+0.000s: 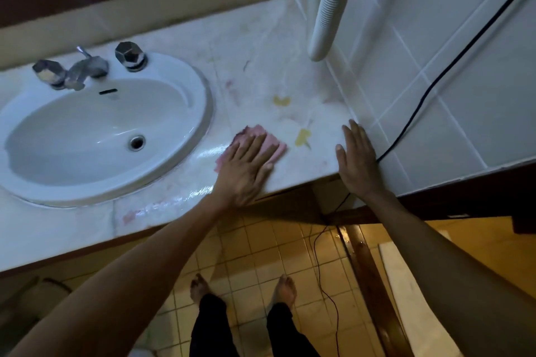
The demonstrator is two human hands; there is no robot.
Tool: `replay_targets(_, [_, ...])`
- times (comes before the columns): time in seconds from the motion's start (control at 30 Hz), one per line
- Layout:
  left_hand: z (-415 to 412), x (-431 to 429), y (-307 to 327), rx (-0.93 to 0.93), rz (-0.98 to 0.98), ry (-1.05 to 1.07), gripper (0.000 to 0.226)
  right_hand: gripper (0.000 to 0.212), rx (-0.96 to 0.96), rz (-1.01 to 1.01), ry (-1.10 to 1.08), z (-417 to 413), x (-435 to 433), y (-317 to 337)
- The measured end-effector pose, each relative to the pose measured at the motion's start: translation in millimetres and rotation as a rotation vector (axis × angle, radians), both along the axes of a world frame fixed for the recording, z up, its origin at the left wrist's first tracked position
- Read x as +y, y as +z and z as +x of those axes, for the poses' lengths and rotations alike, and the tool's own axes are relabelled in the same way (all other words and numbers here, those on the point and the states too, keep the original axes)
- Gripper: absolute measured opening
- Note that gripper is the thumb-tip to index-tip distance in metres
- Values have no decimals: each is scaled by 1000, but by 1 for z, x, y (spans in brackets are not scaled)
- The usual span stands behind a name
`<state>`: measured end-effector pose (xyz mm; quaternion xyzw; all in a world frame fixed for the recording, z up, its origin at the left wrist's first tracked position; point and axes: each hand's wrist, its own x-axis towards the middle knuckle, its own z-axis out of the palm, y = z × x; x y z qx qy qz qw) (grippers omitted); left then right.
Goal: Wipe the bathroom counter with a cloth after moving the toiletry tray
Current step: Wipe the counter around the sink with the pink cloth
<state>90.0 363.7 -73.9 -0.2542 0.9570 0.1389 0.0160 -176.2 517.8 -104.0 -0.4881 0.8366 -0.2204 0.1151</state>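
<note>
A pale marble counter (261, 46) runs from the sink to the tiled wall on the right. My left hand (246, 165) lies flat, fingers spread, pressing a pink cloth (256, 136) onto the counter just right of the sink. A wet sheen shows on the counter beside and below that hand. My right hand (358, 159) rests flat and empty on the counter's right end, against the tiled wall. Yellow stains (301, 136) mark the stone between the two hands. No toiletry tray is in view.
A white oval sink (185, 72) with chrome taps (84, 66) fills the left. A white ribbed hose (330, 3) hangs down at the back right corner. A black cable (435, 81) crosses the wall tiles and drops to the yellow floor tiles (261, 255).
</note>
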Motion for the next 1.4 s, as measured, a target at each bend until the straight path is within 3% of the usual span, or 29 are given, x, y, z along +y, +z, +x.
replay_targets(0.07, [31,-13,2,-35,-7,-30,51,57,8,12,-7,1,0,3])
replay_targets(0.13, [36,-32,3,-44,-4,82,50,57,21,28,-5,4,1,5])
replay_targets(0.23, [-8,-41,2,-33,1,374,52,59,69,47,17,4,7,6])
replay_targets(0.3, [-50,-26,2,-23,25,442,54,59,83,57,21,6,10,7])
replay_targets(0.47, [-122,39,-7,-22,-21,31,58,56,86,57,-11,12,17,11])
replay_targets(0.63, [-55,26,-4,-24,-99,-242,53,51,13,24,-26,13,31,15])
replay_targets(0.77, [-6,-15,10,-24,-16,-132,50,53,-7,20,-50,20,45,20])
replay_targets(0.93, [-83,3,8,-26,46,216,51,57,-43,74,-88,29,58,20])
replay_targets(1.1, [-136,65,-2,-36,15,-54,55,51,-81,100,-137,34,65,25])
replay_targets(1.27, [-66,42,1,-24,-46,-300,53,54,-142,116,-170,33,65,33])
replay_targets(1.4, [-54,-8,5,-77,1,-156,54,54,-145,135,-172,33,64,31])
